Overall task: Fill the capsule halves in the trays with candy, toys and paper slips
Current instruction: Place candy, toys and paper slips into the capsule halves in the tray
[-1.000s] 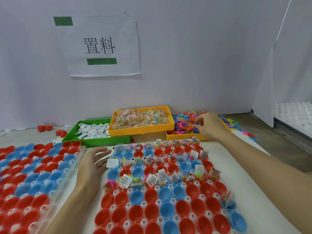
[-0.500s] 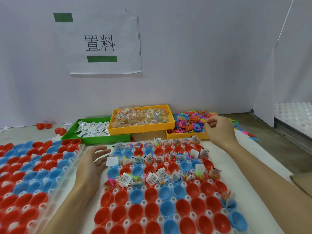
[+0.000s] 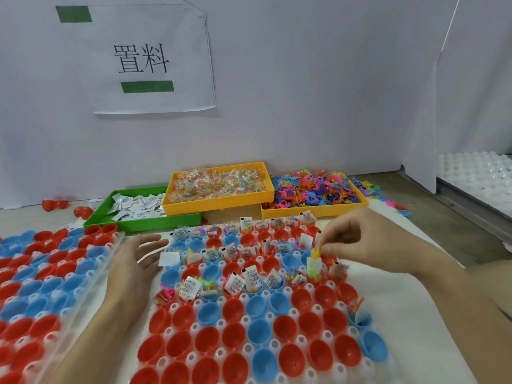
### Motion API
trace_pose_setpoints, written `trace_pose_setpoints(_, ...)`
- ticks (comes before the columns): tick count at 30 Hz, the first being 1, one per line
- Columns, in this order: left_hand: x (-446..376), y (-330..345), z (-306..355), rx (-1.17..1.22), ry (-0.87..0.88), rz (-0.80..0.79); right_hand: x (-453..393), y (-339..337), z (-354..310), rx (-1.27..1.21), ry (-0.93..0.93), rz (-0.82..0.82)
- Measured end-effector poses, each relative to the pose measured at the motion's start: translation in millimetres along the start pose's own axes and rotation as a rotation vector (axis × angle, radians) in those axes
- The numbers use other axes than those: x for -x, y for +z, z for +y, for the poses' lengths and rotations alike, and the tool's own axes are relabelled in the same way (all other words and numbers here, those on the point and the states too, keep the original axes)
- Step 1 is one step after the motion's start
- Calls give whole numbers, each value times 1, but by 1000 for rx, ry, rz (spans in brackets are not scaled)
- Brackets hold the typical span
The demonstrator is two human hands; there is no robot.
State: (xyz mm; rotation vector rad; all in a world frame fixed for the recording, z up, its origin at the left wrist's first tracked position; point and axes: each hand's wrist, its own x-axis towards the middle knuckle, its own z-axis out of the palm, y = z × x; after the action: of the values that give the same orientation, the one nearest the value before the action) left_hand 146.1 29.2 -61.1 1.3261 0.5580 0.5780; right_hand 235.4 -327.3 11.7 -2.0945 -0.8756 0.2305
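Your right fingers (image 3: 329, 246) pinch a yellow toy (image 3: 315, 253) just above a filled capsule (image 3: 314, 275) at the tray's (image 3: 177, 309) right side. Your left hand (image 3: 133, 261) rests open, palm up, beside the tray's left edge. Let go off-centre and the toy may catch the upright slip (image 3: 317, 263) and tip out. A second ago that right hand was far back in the toy bin (image 3: 315, 210).

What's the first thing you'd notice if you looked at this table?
Probably the big tray in the middle, packed with red and blue capsule halves, its far rows already stuffed with candy, toys and paper slips. Above it, the right hand pinches a small yellow toy over one cup. Behind sit a yellow bin of candy, a heap of colourful toys and a wall sign.
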Motion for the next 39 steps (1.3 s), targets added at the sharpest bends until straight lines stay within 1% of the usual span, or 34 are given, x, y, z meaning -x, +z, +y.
trace_pose_setpoints(2, 0, 0, 0, -7, 1, -1, 3, 1, -6, 45, 18, -156)
trace_pose_setpoints(5, 1, 0, 0, -12, 1, -1, 7, -1, -13, 138, 28, -253)
trace_pose_setpoints(12, 3, 2, 2, -4, 0, 1, 13, -3, -23, 248, 98, -355)
trace_pose_setpoints(20, 1, 1, 0, -7, 1, -10, 12, 2, -25, 353, 184, -420)
trace_pose_setpoints(28, -1, 1, -1, 17, -12, 7, 8, -5, -6, 350, 129, -269)
trace_pose_setpoints(33, -4, 1, -4, 17, -8, 26, -4, 2, 8, 256, 70, -48)
trace_pose_setpoints(36, -5, 1, -5, 33, -15, 35, -15, 4, 10, 257, 21, 102)
trace_pose_setpoints(39, -6, 0, -5, 51, -19, 34, -33, 1, 2, 280, 2, 134)
